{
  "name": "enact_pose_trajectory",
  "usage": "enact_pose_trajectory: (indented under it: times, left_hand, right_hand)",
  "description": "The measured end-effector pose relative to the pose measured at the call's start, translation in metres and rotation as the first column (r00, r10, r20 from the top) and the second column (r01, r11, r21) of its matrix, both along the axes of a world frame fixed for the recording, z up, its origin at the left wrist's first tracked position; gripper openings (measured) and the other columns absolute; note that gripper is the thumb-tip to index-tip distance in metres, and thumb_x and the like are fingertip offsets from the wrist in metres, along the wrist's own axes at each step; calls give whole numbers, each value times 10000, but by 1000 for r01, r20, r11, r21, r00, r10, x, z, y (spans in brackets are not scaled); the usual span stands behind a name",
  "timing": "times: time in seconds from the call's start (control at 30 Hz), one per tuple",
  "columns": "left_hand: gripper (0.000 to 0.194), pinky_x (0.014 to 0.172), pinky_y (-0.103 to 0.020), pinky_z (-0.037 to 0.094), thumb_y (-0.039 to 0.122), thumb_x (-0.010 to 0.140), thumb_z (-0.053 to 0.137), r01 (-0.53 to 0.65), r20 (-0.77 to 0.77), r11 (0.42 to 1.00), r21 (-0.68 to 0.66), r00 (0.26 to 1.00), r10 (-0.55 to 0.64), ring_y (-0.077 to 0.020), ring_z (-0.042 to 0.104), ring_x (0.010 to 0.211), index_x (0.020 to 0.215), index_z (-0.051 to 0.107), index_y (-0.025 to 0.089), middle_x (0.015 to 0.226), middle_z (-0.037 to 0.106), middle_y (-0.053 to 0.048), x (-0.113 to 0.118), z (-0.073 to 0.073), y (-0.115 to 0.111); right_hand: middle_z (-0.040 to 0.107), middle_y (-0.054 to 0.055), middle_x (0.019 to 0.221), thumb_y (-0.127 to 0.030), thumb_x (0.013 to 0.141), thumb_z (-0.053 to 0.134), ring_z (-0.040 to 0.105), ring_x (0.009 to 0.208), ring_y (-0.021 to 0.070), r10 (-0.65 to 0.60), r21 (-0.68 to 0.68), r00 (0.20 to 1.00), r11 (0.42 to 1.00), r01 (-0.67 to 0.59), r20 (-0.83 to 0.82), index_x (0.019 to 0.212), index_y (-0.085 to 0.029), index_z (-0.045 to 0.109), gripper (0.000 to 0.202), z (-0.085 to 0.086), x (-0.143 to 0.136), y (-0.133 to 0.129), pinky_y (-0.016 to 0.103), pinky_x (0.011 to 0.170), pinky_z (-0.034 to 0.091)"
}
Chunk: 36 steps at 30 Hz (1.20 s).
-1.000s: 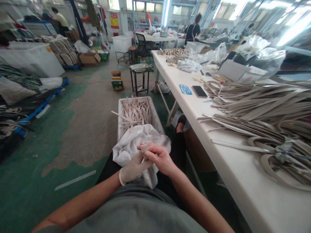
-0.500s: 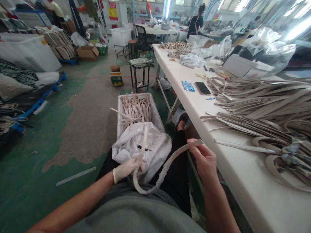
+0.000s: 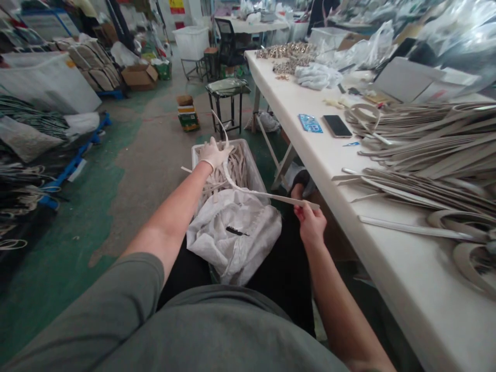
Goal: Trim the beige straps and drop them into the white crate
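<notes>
My left hand (image 3: 215, 154), in a pale glove, reaches over the white bin (image 3: 260, 181) of beige strips (image 3: 238, 168). Its thumb side is against a long pale strap (image 3: 267, 195), and the fingers look closed round it. One end of the strap stands up beyond that hand. The other end is pinched by my bare right hand (image 3: 310, 219), near the table edge above my right thigh. Below the strap, a crumpled white sack (image 3: 236, 237) with a dark mark lies across my lap.
On the right, the long table (image 3: 321, 165) bears bundles of grey-beige straps (image 3: 434, 150), a phone (image 3: 337, 126), a blue-white packet (image 3: 310, 123) and white gloves (image 3: 318, 76). Ahead is a black stool (image 3: 228, 88). A blue pallet (image 3: 77, 157) is at the left. A person (image 3: 322, 15) is partly visible behind.
My left hand has moved forward from the lap to over the bin, drawing the looped strap out straighter. My right hand has moved slightly forward and left. The view has shifted.
</notes>
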<state>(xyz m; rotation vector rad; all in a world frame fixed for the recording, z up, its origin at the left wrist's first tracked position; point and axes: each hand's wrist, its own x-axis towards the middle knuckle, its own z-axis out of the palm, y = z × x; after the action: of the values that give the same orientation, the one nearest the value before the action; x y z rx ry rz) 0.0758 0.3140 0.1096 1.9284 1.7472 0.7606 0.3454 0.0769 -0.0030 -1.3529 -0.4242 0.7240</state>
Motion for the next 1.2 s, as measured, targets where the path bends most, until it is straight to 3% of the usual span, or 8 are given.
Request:
enact_pose_trajectory:
  times: [0.1,0.2,0.37,0.5,0.77,0.9,1.03,1.2]
  left_hand:
    - [544,1084,-436,315,506,860,590,-17,-89,1000,10,996,18,-349,468,1308,1204,623,86,1350,563,-241,7,-25,-13]
    - [405,1043,-409,354,531,858,576,158,-39,936,-315,983,-179,-327,562,1188,885,718,152,1137,691,-184,10,-76,-64]
    - [355,957,-424,428,528,740,716,158,-17,867,-472,982,-188,-345,622,1066,640,664,191,867,723,-150,19,-154,-141]
    - [249,953,-404,428,383,714,743,167,27,842,-512,984,-178,-346,615,1092,573,643,204,869,733,-136,23,-171,-154]
    - [272,876,-318,483,402,818,622,229,317,870,-436,944,-90,-244,654,958,809,737,156,922,746,-110,-8,-111,-148]
    - [386,688,-275,511,471,723,731,340,732,873,-350,681,28,-170,638,707,903,728,130,778,706,-52,-38,-52,-162]
    - [348,575,-227,452,425,667,800,414,793,856,-309,609,-8,-106,547,566,862,742,142,661,653,5,-47,-8,-188]
    - [223,652,-248,455,340,692,784,562,763,787,-254,616,-194,-123,570,641,768,739,136,680,659,-16,-34,-2,-215]
  right_hand:
    - [724,64,915,-463,783,653,716,820,157,139,-161,985,980,-122,102,985,-148,655,374,-25,-9,50,295,786,589]
    - [731,122,1068,-317,785,644,689,995,204,276,-322,948,922,-215,157,1082,-122,667,356,-58,-15,68,336,907,544]
    - [723,139,1151,-138,744,643,635,1139,261,539,-562,817,748,-353,204,1070,-126,716,335,-96,-28,42,362,1040,435]
    - [716,143,1176,-111,736,674,625,1160,285,658,-630,716,663,-403,234,1027,-152,742,302,-102,-43,19,355,1048,417]
    - [635,137,1306,-194,833,551,554,1240,264,575,-491,706,794,-358,414,1129,-148,694,333,-72,-47,1,393,1102,369]
    - [720,126,1104,-380,917,463,672,1024,260,516,-328,740,854,-403,432,1067,-157,714,368,-36,-67,-14,417,970,484]
    - [753,105,987,-555,920,480,713,889,240,709,-130,661,700,-702,247,954,-178,753,467,19,-104,-20,400,865,535]
    - [744,74,1018,-596,855,589,690,966,229,854,77,520,520,-851,-25,1046,-194,736,468,76,-142,1,375,859,544]
